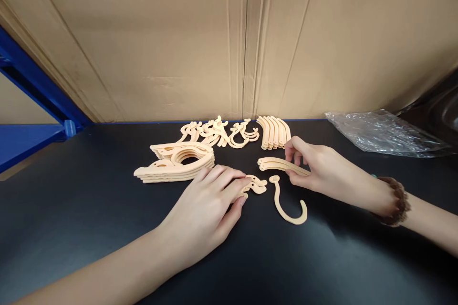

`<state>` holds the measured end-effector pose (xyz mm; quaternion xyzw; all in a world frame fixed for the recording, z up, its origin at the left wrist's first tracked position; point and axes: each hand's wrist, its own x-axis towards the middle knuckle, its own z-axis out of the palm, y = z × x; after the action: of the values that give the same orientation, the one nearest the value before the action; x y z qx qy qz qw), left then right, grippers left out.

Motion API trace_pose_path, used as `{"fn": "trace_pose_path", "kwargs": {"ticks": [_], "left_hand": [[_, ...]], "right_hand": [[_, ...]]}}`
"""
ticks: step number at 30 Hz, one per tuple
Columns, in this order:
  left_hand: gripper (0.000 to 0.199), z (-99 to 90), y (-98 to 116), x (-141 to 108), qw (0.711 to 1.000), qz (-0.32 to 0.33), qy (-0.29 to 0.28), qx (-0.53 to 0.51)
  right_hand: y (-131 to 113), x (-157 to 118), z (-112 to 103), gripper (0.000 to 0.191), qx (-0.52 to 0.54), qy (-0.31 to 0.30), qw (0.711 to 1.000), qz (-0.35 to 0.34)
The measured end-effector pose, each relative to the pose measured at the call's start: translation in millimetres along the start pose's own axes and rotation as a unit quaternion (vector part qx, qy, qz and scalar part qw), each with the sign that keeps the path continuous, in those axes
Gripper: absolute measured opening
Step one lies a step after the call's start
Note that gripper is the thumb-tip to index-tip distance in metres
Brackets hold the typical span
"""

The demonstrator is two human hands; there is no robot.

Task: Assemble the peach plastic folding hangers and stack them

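My left hand (214,198) is closed over small beige plastic pieces (256,184) at the middle of the black table; its fingers partly hide them. With thumb and fingers, my right hand (318,167) grips the right end of a few curved beige strips (277,164) lying one against another. A single beige hook (286,209) lies between the hands, nearer the front. Beside my left hand, to the left, is a stack of beige hanger-shaped parts (175,164).
Behind the hands lie a loose pile of beige hooks and arms (214,132) and a row of curved strips (274,132). Clear plastic film (382,132) rests at the back right. Cardboard (161,43) stands behind the black table (89,209), with a blue metal frame (39,86) at left.
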<state>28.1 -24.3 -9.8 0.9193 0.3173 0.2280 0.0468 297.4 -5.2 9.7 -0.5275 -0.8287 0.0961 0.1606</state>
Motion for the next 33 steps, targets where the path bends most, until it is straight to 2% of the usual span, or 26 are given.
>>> {"fn": "trace_pose_path", "kwargs": {"ticks": [5,12,15,19,22,26,29,31,33], "left_hand": [[0.024,1.6,-5.2,-2.1,1.000,0.018,0.006,0.002],[0.024,0.6,-3.6,-2.8,1.000,0.028,0.001,0.014],[0.024,-0.8,-3.4,-3.3,0.999,0.031,-0.005,0.010],[0.023,-2.1,-3.5,-4.4,0.999,0.032,-0.002,0.012],[0.021,-3.2,-3.2,-4.8,0.999,0.032,0.006,0.023],[0.018,-4.6,-1.6,-3.6,0.999,0.025,0.018,0.021],[0.018,-6.2,1.9,0.8,0.999,0.021,0.039,0.029],[0.018,-8.1,4.5,7.3,0.998,0.017,0.036,0.041],[0.021,-10.4,6.0,17.6,0.998,0.013,0.013,0.060]], "right_hand": [[7.0,0.8,9.0,0.019,0.014,0.000,1.000,-0.008],[3.9,-6.8,11.1,0.007,0.003,0.027,0.999,-0.047],[1.4,-8.3,9.3,0.014,-0.016,0.048,0.993,-0.110],[-5.3,-12.3,6.3,0.026,-0.089,0.064,0.965,-0.240],[-10.3,-16.2,6.2,0.024,-0.120,0.052,0.949,-0.287],[-10.9,-18.9,10.9,0.016,-0.151,0.064,0.942,-0.292],[-11.8,-20.2,10.6,0.017,-0.160,0.067,0.940,-0.295],[-14.2,-21.4,4.3,0.017,-0.109,0.045,0.955,-0.273],[-16.2,-22.1,-6.2,0.016,0.004,-0.007,0.978,-0.206]]}}
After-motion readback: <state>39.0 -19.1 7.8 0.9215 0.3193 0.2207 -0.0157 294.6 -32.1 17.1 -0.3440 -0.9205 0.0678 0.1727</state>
